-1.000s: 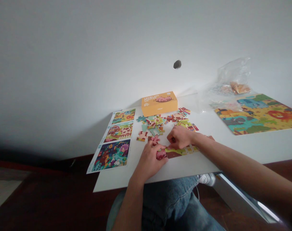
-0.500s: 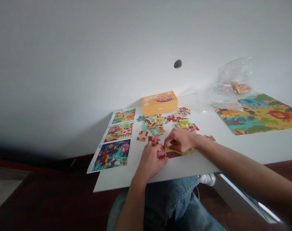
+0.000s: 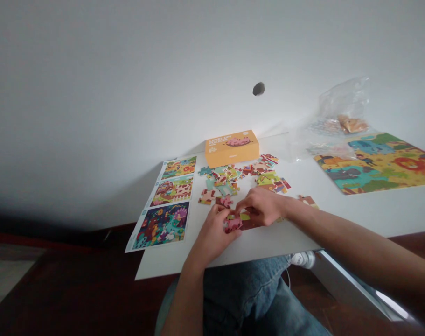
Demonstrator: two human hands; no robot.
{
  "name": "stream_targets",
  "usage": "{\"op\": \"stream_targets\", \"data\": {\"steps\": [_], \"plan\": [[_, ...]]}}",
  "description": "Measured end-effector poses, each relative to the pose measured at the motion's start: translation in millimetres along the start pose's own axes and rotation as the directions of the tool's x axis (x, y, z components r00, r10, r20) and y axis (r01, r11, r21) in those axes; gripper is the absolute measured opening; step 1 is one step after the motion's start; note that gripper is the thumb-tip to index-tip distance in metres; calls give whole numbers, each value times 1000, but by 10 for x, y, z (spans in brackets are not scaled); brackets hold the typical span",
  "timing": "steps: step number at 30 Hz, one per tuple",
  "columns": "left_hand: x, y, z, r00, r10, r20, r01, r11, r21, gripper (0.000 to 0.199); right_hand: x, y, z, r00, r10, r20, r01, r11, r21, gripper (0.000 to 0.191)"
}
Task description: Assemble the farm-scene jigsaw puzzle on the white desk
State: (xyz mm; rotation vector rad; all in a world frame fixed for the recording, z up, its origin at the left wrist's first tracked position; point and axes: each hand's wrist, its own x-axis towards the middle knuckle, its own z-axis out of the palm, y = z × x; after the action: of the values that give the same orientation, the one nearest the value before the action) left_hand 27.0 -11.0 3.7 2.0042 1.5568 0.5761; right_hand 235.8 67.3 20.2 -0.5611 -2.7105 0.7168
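Observation:
A pink pig puzzle piece (image 3: pixel 233 224) lies near the table's front edge, at the left end of a brown and green joined strip (image 3: pixel 252 221). My left hand (image 3: pixel 215 229) curls round the left side of this piece, thumb below and fingers above, gripping it. From the right, my right hand (image 3: pixel 260 205) reaches over the strip with bent fingers pressed down where piece and strip meet; its fingertips partly hide what they touch. Just above my left fingers rests another pink piece (image 3: pixel 224 201). Loose puzzle pieces (image 3: pixel 226 175) are heaped behind both hands.
An orange puzzle box (image 3: pixel 232 149) stands at the back by the wall. A picture sheet (image 3: pixel 163 205) lies left. On the right are an animal puzzle (image 3: pixel 380 163), a clear plastic bag (image 3: pixel 343 105) and a brown piece (image 3: pixel 307 200).
My left hand has shifted slightly left and down, showing more of the pig piece. My right hand has moved a little left, uncovering the brown piece near its wrist.

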Motion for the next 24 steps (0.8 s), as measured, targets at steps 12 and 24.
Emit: {"op": "stream_targets", "data": {"steps": [12,24], "plan": [[16,31,25,1000,21,-18,-21,999,28,30,6,23,4,999,33,19,-33,999,2,25],[124,-237,14,934,154,-323,-72,965,252,27,4,96,15,998,59,34,-60,998,19,33]]}}
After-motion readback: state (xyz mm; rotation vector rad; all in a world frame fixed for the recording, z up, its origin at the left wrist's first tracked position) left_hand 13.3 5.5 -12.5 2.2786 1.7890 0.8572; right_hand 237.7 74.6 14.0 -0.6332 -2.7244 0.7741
